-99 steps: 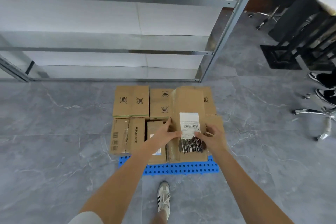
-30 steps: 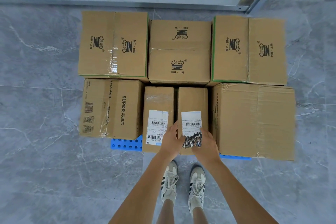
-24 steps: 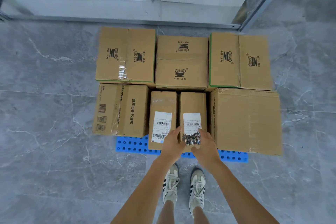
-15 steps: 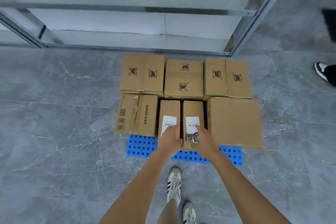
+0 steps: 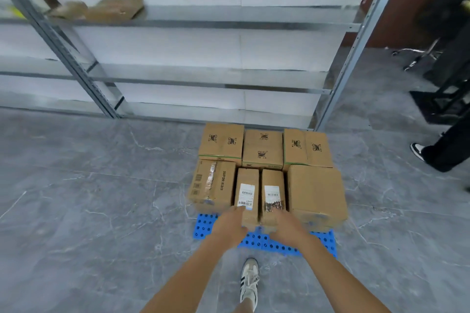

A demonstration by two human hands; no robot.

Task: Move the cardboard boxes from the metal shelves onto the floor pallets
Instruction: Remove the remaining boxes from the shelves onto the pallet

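- We had seven boxes [image 5: 263, 150] on the pallet [image 5: 267, 242]; two blurred parcels [image 5: 114, 9] waited on the shelf [image 5: 229, 24] behind it.
- Left hand [image 5: 230, 223] and right hand [image 5: 286, 223] met its narrow boxes [image 5: 272, 180]; we couldn't tell the fingers' grip.

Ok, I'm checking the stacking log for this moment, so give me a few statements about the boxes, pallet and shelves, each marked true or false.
1. Seven cardboard boxes sit on the blue pallet. True.
2. The SUPOR box is at the right end of the front row. False: it is at the left end; a large plain box is at the right end.
3. Two narrow boxes with white labels stand side by side in the front row. True.
4. The metal shelves hold nothing. False: brown parcels lie on an upper shelf at the left.
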